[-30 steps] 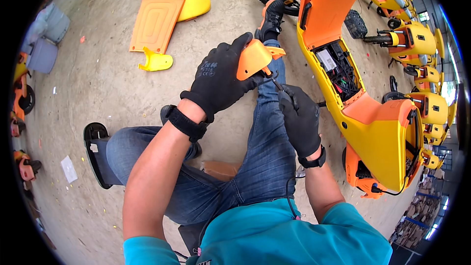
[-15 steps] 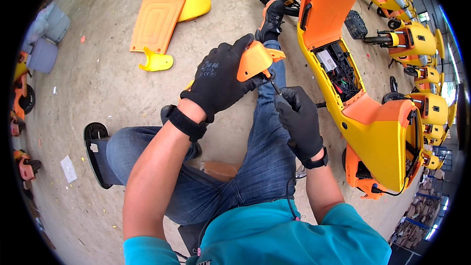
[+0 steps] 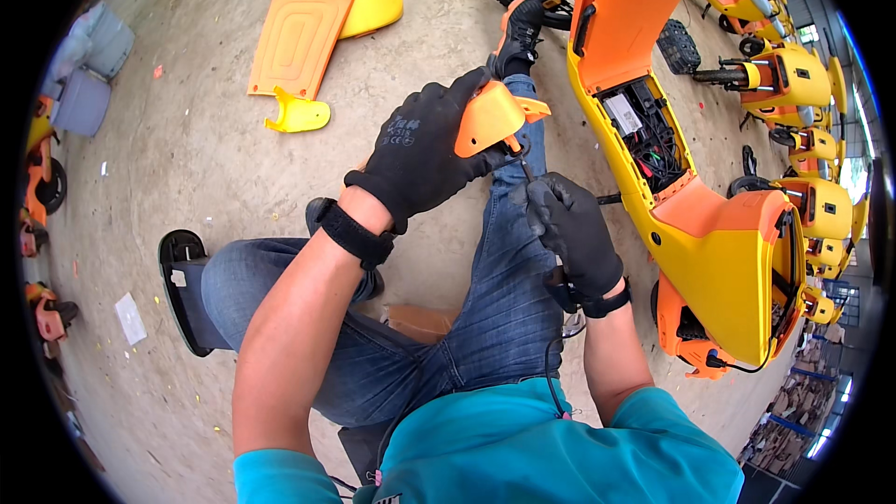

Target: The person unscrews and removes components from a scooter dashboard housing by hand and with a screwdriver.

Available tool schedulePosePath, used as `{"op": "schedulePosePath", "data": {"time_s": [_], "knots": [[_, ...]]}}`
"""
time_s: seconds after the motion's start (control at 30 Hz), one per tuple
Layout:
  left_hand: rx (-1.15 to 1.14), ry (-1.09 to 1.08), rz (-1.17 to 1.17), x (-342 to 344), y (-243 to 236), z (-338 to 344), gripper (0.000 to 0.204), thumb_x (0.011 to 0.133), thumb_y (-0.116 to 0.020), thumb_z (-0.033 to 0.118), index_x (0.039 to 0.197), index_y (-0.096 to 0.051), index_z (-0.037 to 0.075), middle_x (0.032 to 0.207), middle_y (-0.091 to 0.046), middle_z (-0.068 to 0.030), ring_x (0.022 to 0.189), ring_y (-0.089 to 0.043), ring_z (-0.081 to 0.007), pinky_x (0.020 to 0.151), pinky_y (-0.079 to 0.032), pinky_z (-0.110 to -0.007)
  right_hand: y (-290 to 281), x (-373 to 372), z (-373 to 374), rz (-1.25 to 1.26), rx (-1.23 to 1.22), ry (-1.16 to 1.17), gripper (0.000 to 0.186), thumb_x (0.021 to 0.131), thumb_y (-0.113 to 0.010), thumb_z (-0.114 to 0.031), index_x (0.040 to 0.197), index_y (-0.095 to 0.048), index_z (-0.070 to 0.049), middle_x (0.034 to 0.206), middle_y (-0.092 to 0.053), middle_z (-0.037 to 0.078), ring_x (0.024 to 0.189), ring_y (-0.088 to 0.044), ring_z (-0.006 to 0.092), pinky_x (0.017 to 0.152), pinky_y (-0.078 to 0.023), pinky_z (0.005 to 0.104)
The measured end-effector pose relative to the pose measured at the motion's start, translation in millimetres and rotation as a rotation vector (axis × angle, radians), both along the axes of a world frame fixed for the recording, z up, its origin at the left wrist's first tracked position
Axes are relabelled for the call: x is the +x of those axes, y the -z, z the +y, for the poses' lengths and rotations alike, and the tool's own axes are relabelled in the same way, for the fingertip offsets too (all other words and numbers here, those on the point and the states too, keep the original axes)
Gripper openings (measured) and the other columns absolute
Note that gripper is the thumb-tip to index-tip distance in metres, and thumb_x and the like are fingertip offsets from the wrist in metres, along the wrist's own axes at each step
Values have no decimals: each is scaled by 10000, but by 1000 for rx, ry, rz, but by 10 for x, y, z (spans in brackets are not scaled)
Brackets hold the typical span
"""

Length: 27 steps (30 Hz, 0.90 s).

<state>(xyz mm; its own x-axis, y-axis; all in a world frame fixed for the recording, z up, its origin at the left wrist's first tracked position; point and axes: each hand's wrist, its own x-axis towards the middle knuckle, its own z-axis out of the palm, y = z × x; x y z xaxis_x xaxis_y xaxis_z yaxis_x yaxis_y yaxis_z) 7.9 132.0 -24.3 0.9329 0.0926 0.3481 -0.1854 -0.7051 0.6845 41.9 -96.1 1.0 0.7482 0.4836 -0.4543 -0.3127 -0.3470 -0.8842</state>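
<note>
While the right hand [image 3: 573, 231] is closed around a slim tool [image 3: 526, 169], the left hand [image 3: 422, 151], farther forward, grips the orange cover [image 3: 492, 119] at its fingers. Cover judged light, stiff, slippery; hold by the rim. Beyond, rightward: a scooter [image 3: 711, 271].

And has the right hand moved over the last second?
Yes, slightly: the right hand has shifted lower in view and a little rightward, toward the nearby scooter.
</note>
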Motion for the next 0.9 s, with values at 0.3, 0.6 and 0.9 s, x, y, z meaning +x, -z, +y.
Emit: {"op": "schedulePosePath", "data": {"time_s": [0.3,0.6,0.9], "knots": [[23,-48,147,-2,-67,-16,740,801,-790,315,1414,-463,60,1173,-624,-186,1066,-594,-357,920,-484,-434,285,-52,1,-525,-120,32,202,896,-639,-126,1058,-650,-7,796,-634,72,705,-603,176,659,-475,299],[40,-54,149,-5,-34,-28,752,801,-786,315,1422,-454,49,1168,-624,-196,1079,-589,-358,931,-481,-431,268,-68,22,-837,-258,-44,216,900,-622,-122,1089,-661,-26,893,-672,174,815,-645,354,738,-509,388],[37,-9,21,-5,41,-15,817,741,-831,293,1424,-432,87,1024,-629,-198,939,-612,-369,816,-495,-455,-11,-28,-7,-83,-36,-49,226,969,-562,-197,1059,-677,-24,727,-554,-7,678,-509,61,623,-427,237]]}}
